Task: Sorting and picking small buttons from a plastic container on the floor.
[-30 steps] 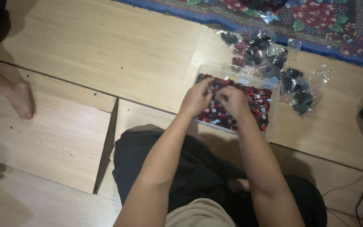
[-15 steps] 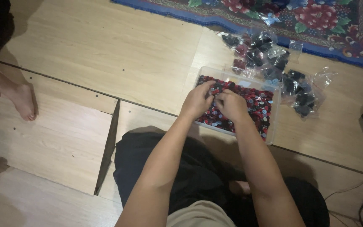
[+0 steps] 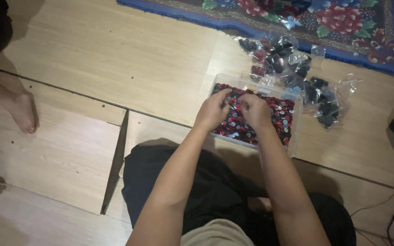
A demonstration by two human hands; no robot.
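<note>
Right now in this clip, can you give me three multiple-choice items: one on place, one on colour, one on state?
1. Where are both hands?
A over the clear tray
B on the rug
C on the bags

2. The small pieces in the tray are mostly
A green
B red and dark
C yellow

3. The tray is
A empty
B lidded
C open and filled

Answers: 1 A, left hand and right hand meet over the clear tray. 2 B, small pieces look red and dark. 3 C, pieces lie uncovered inside.
</note>
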